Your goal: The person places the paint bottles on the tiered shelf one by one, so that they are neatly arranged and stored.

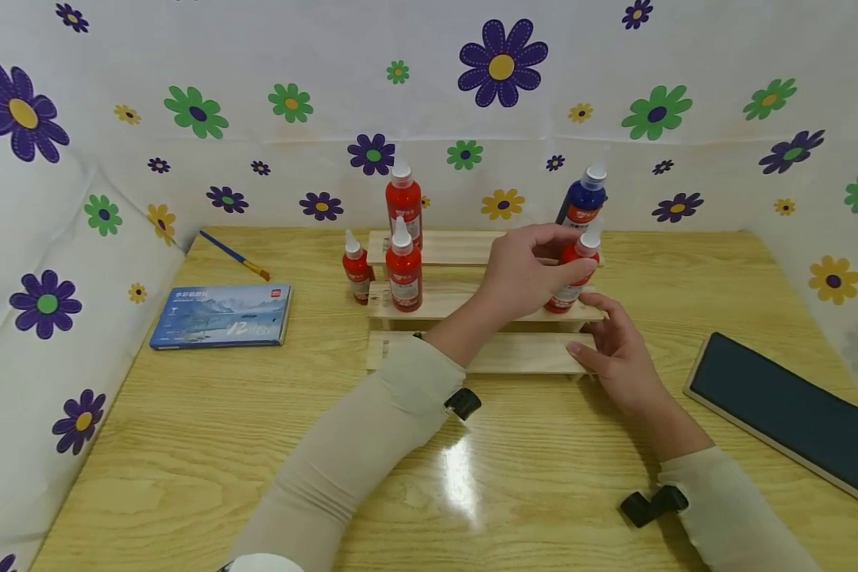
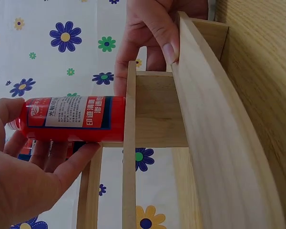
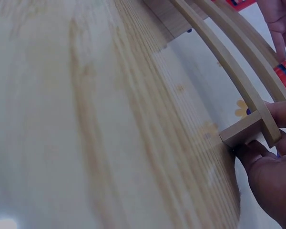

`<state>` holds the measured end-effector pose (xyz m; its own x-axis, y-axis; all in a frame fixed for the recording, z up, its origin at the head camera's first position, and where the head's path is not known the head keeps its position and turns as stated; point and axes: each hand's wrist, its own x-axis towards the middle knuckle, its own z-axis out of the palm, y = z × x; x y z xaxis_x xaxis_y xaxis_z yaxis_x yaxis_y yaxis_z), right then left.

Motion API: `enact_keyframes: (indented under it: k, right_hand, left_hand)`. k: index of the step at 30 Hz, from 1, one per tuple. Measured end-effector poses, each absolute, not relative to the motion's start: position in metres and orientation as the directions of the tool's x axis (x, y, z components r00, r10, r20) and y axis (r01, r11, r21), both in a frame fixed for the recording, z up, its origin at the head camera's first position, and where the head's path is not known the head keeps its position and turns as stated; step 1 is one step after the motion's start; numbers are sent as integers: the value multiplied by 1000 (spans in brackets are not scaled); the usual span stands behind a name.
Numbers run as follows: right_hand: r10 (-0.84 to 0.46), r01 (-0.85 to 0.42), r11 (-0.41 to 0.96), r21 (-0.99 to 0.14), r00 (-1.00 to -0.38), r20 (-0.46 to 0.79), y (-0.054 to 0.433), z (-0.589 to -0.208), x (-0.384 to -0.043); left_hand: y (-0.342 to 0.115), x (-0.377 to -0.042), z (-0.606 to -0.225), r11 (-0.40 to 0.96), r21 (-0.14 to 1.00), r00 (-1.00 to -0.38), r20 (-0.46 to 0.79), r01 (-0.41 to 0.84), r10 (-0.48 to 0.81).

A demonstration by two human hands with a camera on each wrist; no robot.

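Note:
My left hand (image 1: 522,274) grips a red bottle (image 1: 570,292) with a clear pointed cap, at the right end of the middle step of a three-step wooden rack (image 1: 522,353). In the left wrist view the base of that bottle (image 2: 113,114) is right at the step, thumb and fingers round its upper part. My right hand (image 1: 618,361) holds the rack's lower right end, its thumb on the lowest step. A blue bottle (image 1: 582,199) stands behind on the top step, partly hidden. Two more red bottles stand at the left, one on the top step (image 1: 403,199) and one on the middle step (image 1: 404,280).
Left of the rack stands a smaller red bottle (image 1: 357,274). Farther left lie a blue paint box (image 1: 222,316) and a paintbrush (image 1: 236,256). A dark rectangular pad (image 1: 794,409) lies at the right. Flower-patterned cloth (image 1: 443,103) hangs behind and beside the table.

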<state>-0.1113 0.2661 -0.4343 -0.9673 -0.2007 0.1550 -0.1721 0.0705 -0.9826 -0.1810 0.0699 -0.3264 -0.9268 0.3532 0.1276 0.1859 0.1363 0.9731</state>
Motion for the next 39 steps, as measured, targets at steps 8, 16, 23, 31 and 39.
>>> enact_keyframes:
  k: [8,16,23,31,39]
  right_hand:
    - [-218,-187,77,-979,-962,166,266,-436,-114]
    - [-207,-169,92,-981,-967,147,266,-435,-113]
    - [-192,-159,128,-979,-972,133,267,-435,-112]
    - [-203,-156,95,-983,-970,134,268,-437,-112]
    - [-202,-168,125,-978,-969,141,265,-436,-113]
  left_hand:
    - [70,-180,-328,144,969,-933,143,200,330]
    - [66,-169,-334,128,951,-924,234,283,302]
    - [54,-146,-334,280,830,-856,377,482,354]
    - [25,-116,-339,249,832,-846,396,495,358]
    - [-14,-90,-345,182,811,-812,484,556,326]
